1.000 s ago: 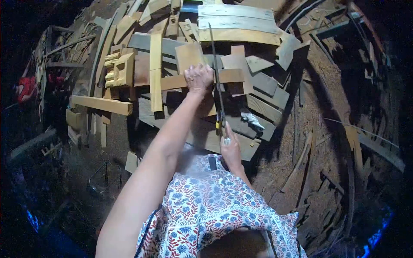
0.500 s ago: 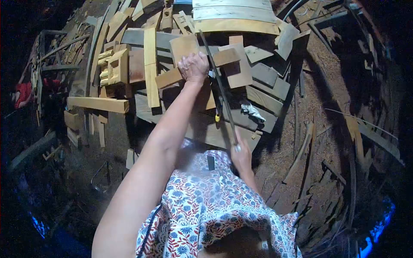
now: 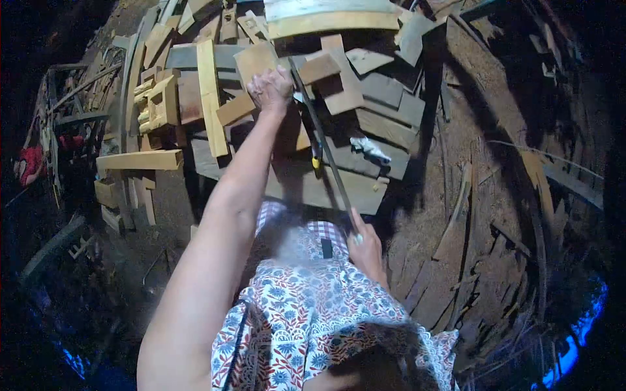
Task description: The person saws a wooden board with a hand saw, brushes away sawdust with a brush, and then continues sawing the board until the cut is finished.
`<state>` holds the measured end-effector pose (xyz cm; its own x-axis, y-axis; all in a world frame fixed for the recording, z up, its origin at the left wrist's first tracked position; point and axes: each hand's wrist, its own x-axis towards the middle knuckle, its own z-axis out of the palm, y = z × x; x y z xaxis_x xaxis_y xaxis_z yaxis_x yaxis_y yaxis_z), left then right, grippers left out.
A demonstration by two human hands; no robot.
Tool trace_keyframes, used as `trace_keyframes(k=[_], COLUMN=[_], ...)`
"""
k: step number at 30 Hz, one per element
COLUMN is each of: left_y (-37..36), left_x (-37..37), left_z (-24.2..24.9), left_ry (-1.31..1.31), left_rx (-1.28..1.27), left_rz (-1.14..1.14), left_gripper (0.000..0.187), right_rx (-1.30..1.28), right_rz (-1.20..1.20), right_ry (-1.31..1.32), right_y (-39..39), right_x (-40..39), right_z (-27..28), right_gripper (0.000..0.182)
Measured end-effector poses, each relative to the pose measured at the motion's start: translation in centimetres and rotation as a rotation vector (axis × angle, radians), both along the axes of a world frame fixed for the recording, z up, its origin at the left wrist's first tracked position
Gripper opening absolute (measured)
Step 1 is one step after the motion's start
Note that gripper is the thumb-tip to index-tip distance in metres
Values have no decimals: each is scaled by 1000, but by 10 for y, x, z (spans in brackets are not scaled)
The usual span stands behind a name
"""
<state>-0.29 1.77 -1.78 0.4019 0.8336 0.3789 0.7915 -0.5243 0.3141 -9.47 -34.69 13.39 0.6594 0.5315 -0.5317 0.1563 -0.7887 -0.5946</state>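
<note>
Grips the near end of the saw [image 3: 321,138] in the right hand [image 3: 366,245], with fingers [image 3: 356,219] wrapped around it and one laid forward along it; cannot tell the handle's shape. Holds the saw slantwise, far end leaning left, across the strip [image 3: 319,69]; cannot tell whether it bites into the wood. Bears down with the left hand [image 3: 270,89] just left of the saw, knuckles up and fingers curled tight over the strip, leaving one end of wood poking out well left of the saw and the other jutting out to its right. Has the block [image 3: 255,57] left of the saw's far end, partly covered by that same hand. Shows a yellow piece [image 3: 316,162] close to the saw's left side and a tan board [image 3: 345,94] to its right, partly beneath the strip. Includes a crumpled white scrap [image 3: 370,150] right of the saw, on grey boards. Extends a grey plank [image 3: 303,186] beneath the saw's near half. Sets a pale slat [image 3: 212,98] and, farther out, a carved piece [image 3: 156,107] to the saw's left, with a white-topped panel [image 3: 332,19] beyond its far end.
</note>
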Motion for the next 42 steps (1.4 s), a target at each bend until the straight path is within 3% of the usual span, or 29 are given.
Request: trace_keyframes(k=[1,5,9,12,14,15,16,19,22,24,27,35,42], left_y=[0,11,3,-2,12,20,22,4,2,1,-13,-32,-28], left_x=[-8,-2,3,-3,3,3,3,-3,-3,-4,-12,-17,-17], left_z=[3,6,23,22,17,6,-6,20,4,8,12,23,13], left_ry=[20,172,200,151,148,182,179,158,13,-49,79,62,22], left_rx=[-32,-51,-181,-125,-94,110,108,10,98,95,-40,22,110], left_rz=[-120,-185,-53,-79,7,-37,-37,-103,-87,-92,-110,-124,-141], left_gripper=[37,45,46,45,40,37,37,33,34,38,40,33,29], right_rx=[-14,67,28,-5,8,31,30,-128,-116,-48,35,64,38], right_rz=[-11,33,12,-15,-4,-7,-7,99,25,39,13,-27,63], right_ry=[19,-48,-27,24,-84,-114,-116,-25,24,-15,-40,-4,-49], right_y=[-2,51,5,-4,9,10,5,-2,-2,-12,-26,-32,41], right_x=[-2,43,10,5,25,36,42,45,33,27,14,-5,41], right_z=[-1,-18,-6,1,-7,-9,-1,41,55,34,25,17,3], right_gripper=[64,66,67,67,67,66,66,63,60,57,59,59,61])
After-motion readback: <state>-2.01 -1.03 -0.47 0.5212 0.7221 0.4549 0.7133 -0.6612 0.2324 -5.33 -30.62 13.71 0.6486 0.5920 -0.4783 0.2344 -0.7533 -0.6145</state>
